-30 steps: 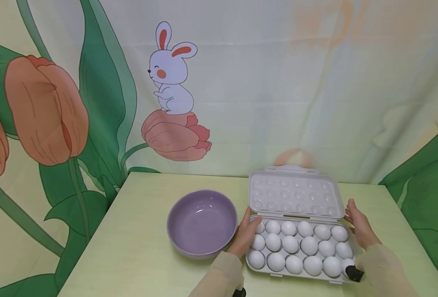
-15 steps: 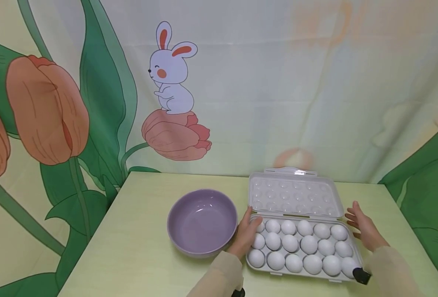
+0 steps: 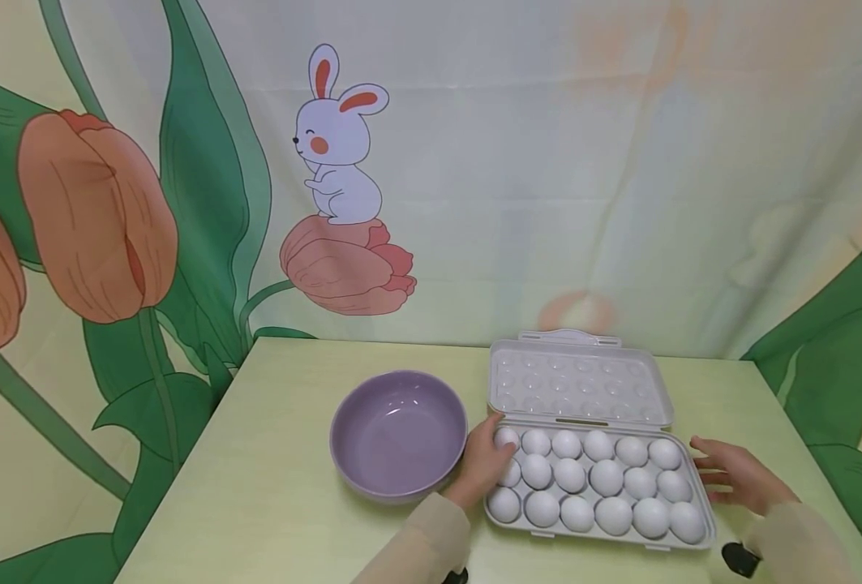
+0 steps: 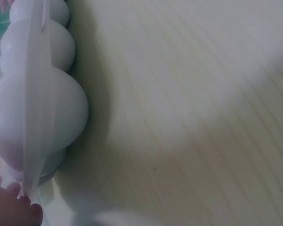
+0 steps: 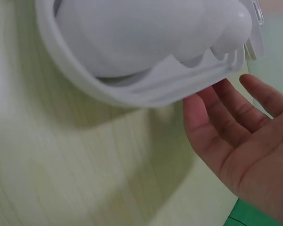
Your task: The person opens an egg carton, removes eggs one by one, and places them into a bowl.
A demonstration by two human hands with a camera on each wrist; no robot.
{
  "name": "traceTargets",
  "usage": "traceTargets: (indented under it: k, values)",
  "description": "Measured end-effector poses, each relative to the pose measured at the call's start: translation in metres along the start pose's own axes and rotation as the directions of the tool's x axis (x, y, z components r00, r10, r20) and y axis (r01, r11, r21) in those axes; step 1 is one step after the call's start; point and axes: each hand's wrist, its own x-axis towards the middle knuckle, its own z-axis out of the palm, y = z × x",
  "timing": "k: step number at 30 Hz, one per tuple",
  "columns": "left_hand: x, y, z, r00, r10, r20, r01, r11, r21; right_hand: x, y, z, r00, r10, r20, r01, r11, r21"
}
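Note:
A white plastic egg carton (image 3: 591,538) lies on the table with its lid (image 3: 580,381) folded back, several white eggs (image 3: 606,478) filling its rows. My left hand (image 3: 480,464) grips the carton's left end, thumb over the rim beside the eggs. In the left wrist view its fingertips (image 4: 24,200) show at the end of the rim. My right hand (image 3: 743,477) is at the right end, fingers stretched toward the carton. The right wrist view has those fingers (image 5: 217,113) reaching beneath the rim, fingertips partly hidden by it.
A purple bowl (image 3: 399,438) stands left of the carton, close to my left hand. The pale wood-patterned table (image 3: 270,487) ends at a curtain (image 3: 474,162) printed with a rabbit and tulips.
My right hand has shifted outward and toward me along the carton's right end, its fingers lowering. The lid has tilted slightly further back. The left hand stays at the left end.

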Motion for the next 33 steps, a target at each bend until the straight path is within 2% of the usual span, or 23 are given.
traceTargets:
  k: [3,7,11,13,16,20,23,26,33]
  values:
    - [0.0,-0.002,0.002,0.999,0.047,-0.009,-0.046,0.994,0.095,-0.005,-0.002,0.007,0.999,0.036,-0.036,-0.037,0.999,-0.016]
    - [0.0,-0.001,0.003,0.997,0.08,-0.01,-0.076,0.973,0.218,-0.011,-0.002,0.016,0.996,0.051,-0.072,-0.052,0.999,-0.01]
    - [-0.001,0.006,0.002,0.999,0.046,0.009,-0.046,0.943,0.329,-0.014,0.002,0.02,0.997,0.034,-0.073,-0.035,0.999,-0.013]
    - [-0.002,0.011,0.003,1.0,0.005,0.023,-0.013,0.919,0.395,-0.013,0.004,0.021,0.996,0.036,-0.082,-0.038,0.999,-0.012]
    - [-0.001,0.018,0.004,0.999,-0.042,0.031,0.021,0.86,0.509,-0.013,0.007,0.021,0.994,0.043,-0.1,-0.044,0.999,-0.006]
    - [0.001,0.025,0.007,0.998,-0.057,0.011,0.038,0.781,0.623,-0.013,0.011,0.021,0.995,0.023,-0.1,-0.022,1.0,0.01]
    - [0.003,0.026,0.009,0.998,-0.059,-0.003,0.046,0.734,0.678,-0.014,0.014,0.021,0.996,0.007,-0.091,-0.005,1.0,0.03]
    - [0.005,0.026,0.012,0.999,-0.052,-0.013,0.046,0.701,0.712,-0.015,0.015,0.02,0.996,0.001,-0.087,0.002,0.999,0.043]
    - [0.009,0.025,0.014,0.999,-0.042,-0.004,0.031,0.663,0.748,-0.016,0.015,0.019,0.995,0.016,-0.103,-0.011,0.999,0.047]
